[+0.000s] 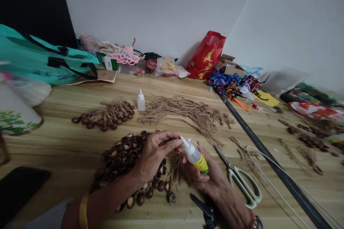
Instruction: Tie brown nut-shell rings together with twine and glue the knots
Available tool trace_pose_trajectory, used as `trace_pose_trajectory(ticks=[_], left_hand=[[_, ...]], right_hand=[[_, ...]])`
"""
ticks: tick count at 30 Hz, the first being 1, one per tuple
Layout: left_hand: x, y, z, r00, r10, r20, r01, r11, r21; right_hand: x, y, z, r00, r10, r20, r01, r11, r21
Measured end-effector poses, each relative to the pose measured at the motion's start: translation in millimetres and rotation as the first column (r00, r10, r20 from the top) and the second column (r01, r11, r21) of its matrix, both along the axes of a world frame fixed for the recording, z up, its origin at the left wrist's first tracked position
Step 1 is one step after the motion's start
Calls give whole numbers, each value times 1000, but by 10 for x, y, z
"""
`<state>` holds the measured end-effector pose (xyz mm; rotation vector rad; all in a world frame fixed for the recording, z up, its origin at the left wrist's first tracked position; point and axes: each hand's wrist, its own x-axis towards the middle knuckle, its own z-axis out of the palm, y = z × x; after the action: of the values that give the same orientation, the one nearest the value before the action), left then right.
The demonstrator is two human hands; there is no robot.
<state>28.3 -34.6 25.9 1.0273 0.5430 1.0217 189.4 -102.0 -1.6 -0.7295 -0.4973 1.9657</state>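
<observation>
My right hand (208, 177) grips a small glue bottle (195, 155) with a yellow label, its white nozzle pointing up and left. My left hand (156, 152) is pinched at the nozzle's tip, fingers closed on something too small to make out. A short tuft of twine (176, 166) hangs between the two hands. Under my left wrist lies a heap of brown nut shells (123, 154). Both hands hover just above the wooden table (67, 150).
Scissors (240, 177) lie right of my right hand, black pliers (205, 209) near my wrist. Further back sit a second small bottle (141, 101), a twine pile (188, 111) and nuts tied with twine (104, 114). Bags and craft clutter line the wall. A dark phone (18, 189) is at left.
</observation>
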Motion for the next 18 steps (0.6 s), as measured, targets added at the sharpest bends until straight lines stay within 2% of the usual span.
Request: trace_pose_trajectory(ticks=[6, 12, 18], left_hand=[[-12, -1, 11, 997, 50, -58, -45, 994, 95], [-71, -19, 114, 983, 57, -173, -9, 964, 267], [-106, -27, 133, 979, 65, -193, 5, 939, 344]], right_hand=[[14, 5, -31, 1000, 13, -21, -13, 1000, -6], [23, -9, 11, 1000, 24, -19, -24, 1000, -12], [16, -8, 42, 999, 45, 15, -44, 999, -18]])
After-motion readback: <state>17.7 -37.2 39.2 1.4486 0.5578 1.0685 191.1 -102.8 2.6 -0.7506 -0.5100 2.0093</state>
